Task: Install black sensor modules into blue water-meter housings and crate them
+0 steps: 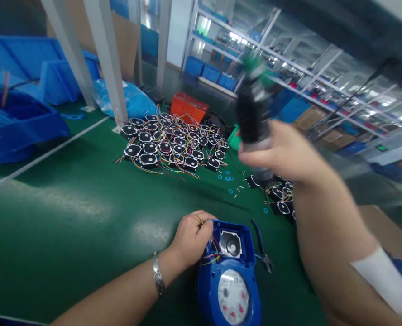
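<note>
My left hand (193, 236) is closed on the upper left edge of a blue water meter housing (206, 290), with coloured wires by its thumb. Inside the housing's open compartment sits a black-and-white square part (231, 244), and below it is a round white dial (233, 296) with red marks. Raised at the right, my right hand (282, 151) is wrapped round a black power screwdriver (250, 108) with a green top. The tool is smeared by motion, and its lower end points down toward the table. Blue-handled cutting pliers (262, 249) lie just right of the housing.
Several black square parts with wires (165, 147) cover the back of the green table (85, 226); more lie at right. Small blue rings (228, 178) are scattered near them. An orange box (188, 107), a blue bag (129, 99), metal posts (107, 59) and another blue housing (21, 122) stand beyond.
</note>
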The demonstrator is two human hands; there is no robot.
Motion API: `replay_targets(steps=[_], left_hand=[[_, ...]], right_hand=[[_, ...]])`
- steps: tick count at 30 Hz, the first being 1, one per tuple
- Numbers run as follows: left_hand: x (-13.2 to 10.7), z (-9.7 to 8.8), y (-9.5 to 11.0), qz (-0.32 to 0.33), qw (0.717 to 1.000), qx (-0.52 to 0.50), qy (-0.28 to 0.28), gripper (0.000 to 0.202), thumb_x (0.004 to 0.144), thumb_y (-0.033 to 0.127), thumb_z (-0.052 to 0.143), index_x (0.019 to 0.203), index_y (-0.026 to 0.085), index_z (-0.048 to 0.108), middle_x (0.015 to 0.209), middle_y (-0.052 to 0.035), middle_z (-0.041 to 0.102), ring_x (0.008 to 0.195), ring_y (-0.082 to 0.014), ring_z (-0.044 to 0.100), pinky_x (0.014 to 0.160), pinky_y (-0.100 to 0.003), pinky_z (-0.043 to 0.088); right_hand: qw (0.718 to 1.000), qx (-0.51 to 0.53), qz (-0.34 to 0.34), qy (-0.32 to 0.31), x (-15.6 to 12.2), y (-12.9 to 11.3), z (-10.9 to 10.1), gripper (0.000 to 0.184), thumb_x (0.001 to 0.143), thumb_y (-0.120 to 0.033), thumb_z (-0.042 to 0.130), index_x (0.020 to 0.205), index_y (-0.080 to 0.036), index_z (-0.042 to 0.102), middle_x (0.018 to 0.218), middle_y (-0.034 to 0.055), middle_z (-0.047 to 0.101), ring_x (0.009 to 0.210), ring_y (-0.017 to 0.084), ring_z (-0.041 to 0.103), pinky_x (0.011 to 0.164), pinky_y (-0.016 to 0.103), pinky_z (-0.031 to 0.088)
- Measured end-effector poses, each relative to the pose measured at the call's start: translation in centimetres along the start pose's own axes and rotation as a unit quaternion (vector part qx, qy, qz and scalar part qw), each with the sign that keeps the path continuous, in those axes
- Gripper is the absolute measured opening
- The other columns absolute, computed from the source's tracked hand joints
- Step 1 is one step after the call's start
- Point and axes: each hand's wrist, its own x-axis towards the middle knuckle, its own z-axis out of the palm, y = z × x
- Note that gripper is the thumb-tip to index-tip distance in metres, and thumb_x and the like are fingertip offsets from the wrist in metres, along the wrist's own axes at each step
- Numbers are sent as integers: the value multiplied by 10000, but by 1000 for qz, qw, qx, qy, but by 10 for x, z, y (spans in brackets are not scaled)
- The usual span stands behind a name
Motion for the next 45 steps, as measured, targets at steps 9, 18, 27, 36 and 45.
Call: replay_targets(steps=[9, 18, 27, 36, 45], left_hand=[[1, -1, -1, 20, 1000, 3, -16, 292, 795, 221, 369, 799, 137, 648, 723, -51, 608, 739, -167, 557, 675, -265, 402], [-1, 0, 3, -7, 999, -7, -31, 319, 798, 276, 355, 781, 116, 631, 756, -71, 612, 741, -179, 559, 671, -271, 407], [0, -9, 11, -132, 990, 19, -56, 394, 739, 422, 444, 965, 117, 550, 889, -92, 610, 804, -210, 568, 699, -313, 445], [-70, -5, 3, -252, 962, -102, -37, 1047, 565, 529, 641, 1328, 87, 76, 1207, -215, 467, 1078, -318, 471, 857, -418, 414], [-50, 65, 22, -203, 939, -238, -146, 928, 662, 337, 612, 1315, 81, 4, 1186, -189, 496, 1004, -247, 532, 919, -375, 368]], right_hand=[[969, -70, -69, -225, 19, 7, 132, 443, 649, -200, 613, 1060, -87, 491, 954, 74, 488, 828, 101, 490, 735, 202, 430], [988, -43, 2, -151, -45, 36, 87, 243, 842, -315, 443, 1061, -231, 506, 1038, 8, 455, 972, 102, 439, 859, 211, 358], [960, -7, 145, -240, -174, 86, 113, 444, 593, -236, 702, 1002, -257, 532, 904, -10, 464, 696, 71, 485, 525, 112, 240], [972, 30, 234, 11, -156, 89, 144, 325, 845, -218, 425, 1164, -158, 457, 1065, 82, 413, 1013, 156, 405, 873, 270, 362], [965, 55, 11, 257, -250, 30, 115, 371, 863, -419, 347, 1054, -149, 515, 1162, 42, 396, 1119, 128, 366, 957, 240, 350]])
